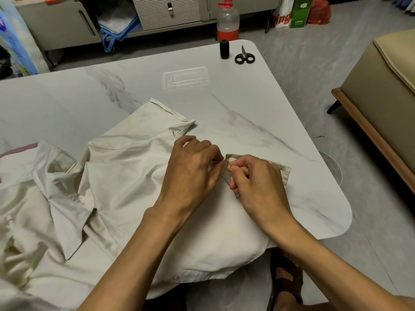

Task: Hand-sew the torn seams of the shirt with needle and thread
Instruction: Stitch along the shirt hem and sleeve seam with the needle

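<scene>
Pinching thread (224,173) at shirt (134,176) hem near table (247,97) edge.

Cream shirt (125,176), dark thread (225,176), grey-veined white marble table (224,108), black spool (224,49), black-handled scissors (244,57)

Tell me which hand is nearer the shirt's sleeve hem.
Left. The left hand lies just below the sleeve hem; the right hand sits farther off, on the left hand's far side.

The marble table (258,104) is evenly lit from overhead; a rectangular glare (185,77) is reflected toward 12 o'clock; soft shadows are seen at 6 o'clock; edges are bowed by lens distortion.
</scene>
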Demonstrator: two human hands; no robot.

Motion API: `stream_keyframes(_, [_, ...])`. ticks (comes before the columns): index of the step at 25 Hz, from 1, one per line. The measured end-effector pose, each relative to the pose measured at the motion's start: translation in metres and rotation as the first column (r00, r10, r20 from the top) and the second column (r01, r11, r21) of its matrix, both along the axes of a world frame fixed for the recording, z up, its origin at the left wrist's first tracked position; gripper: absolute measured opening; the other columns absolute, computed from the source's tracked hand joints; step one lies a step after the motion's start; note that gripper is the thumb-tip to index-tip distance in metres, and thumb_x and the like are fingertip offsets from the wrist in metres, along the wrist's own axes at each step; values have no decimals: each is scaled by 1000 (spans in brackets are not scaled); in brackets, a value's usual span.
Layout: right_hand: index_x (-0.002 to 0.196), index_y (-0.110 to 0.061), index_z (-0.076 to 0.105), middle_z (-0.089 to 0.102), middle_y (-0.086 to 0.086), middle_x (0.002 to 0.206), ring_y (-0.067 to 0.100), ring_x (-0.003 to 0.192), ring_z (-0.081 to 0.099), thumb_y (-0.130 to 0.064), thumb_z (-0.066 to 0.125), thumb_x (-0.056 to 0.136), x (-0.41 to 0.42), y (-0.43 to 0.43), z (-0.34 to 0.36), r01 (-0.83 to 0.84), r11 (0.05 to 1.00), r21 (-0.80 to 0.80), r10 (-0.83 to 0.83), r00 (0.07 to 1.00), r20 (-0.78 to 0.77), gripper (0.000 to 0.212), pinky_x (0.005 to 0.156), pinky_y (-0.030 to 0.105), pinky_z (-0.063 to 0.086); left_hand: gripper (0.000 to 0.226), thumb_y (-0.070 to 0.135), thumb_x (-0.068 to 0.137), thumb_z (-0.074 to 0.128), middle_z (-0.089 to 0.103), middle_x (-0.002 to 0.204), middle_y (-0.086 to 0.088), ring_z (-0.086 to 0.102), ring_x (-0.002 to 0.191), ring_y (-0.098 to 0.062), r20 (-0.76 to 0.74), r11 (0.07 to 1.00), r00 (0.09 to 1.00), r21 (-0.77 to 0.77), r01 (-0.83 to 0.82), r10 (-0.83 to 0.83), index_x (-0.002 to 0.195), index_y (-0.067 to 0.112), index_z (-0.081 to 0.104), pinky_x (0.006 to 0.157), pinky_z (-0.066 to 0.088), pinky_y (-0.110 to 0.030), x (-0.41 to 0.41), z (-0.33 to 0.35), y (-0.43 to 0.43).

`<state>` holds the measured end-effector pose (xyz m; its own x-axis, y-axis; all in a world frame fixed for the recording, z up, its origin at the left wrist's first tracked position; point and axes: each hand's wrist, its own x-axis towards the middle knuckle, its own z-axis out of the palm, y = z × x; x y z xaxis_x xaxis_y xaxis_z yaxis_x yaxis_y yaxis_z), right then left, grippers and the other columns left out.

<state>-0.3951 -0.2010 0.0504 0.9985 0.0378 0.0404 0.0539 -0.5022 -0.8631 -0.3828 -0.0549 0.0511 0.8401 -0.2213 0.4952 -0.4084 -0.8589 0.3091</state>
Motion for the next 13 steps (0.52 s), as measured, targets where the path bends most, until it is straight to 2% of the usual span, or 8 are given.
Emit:
stream_keyframes(7, [75,-19,64,64,-7,55,6,54,60,-13,55,95,0,-1,3,-5,1000,-3,5,999,-32,22,59,22,48,8,18,83,71,62,68,5,56,65,-22,-19,997,997,22,71,-71,76,16,68,88,37,-32,-2,0,0])
stream_keyframes(10, [83,-17,64,66,-5,60,4,56,62,-13,54,96,1,0,3,-15,997,74,21,996,-85,17,58,16,47,6,21,85,71,64,72,5,60,70,-21,-34,999,999,-22,26,-26,81,16,71,87,37,-31,-3,-1,2])
stream_keyframes(13, [91,-18,54,69,-2,68,5,64,64,-8,50,97,0,1,4,-6,982,186,29,992,-122,12,62,18,49,5,21,85,69,65,74,6,61,73,-20,-34,998,999,-52,-18,16,84,17,72,88,35,-28,-3,-1,3])
